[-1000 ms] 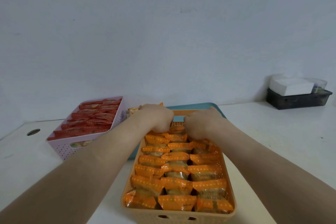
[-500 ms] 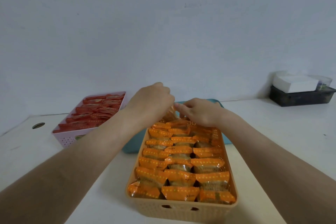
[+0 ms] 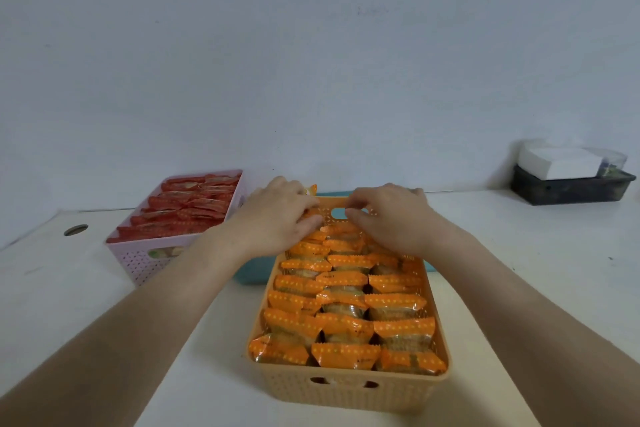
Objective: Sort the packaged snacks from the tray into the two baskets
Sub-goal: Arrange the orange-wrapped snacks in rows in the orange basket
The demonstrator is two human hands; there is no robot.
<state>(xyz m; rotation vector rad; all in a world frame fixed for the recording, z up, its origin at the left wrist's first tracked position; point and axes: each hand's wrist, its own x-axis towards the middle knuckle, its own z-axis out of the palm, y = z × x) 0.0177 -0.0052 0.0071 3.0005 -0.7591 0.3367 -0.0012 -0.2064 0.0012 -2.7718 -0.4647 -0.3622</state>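
An orange basket (image 3: pixel 346 392) stands in front of me, packed with rows of orange-wrapped snacks (image 3: pixel 346 324). Both hands are at its far end. My left hand (image 3: pixel 277 218) has its fingers curled round an orange snack packet (image 3: pixel 311 189), whose corner sticks up above the knuckles. My right hand (image 3: pixel 391 218) curls its fingers down over the far row, by the basket's handle hole; whether it grips anything is hidden. A pink basket (image 3: pixel 156 262) full of red-wrapped snacks (image 3: pixel 187 215) sits at the left. The teal tray (image 3: pixel 252 274) lies behind the orange basket, mostly covered.
A black bin (image 3: pixel 571 189) with a white box (image 3: pixel 561 163) on top stands at the back right against the wall. The white table has a round cable hole (image 3: pixel 75 229) at the far left.
Both hands rose from the far rows, the left one lifting an orange packet, then came down again to the basket's far end. The view has tilted slightly.
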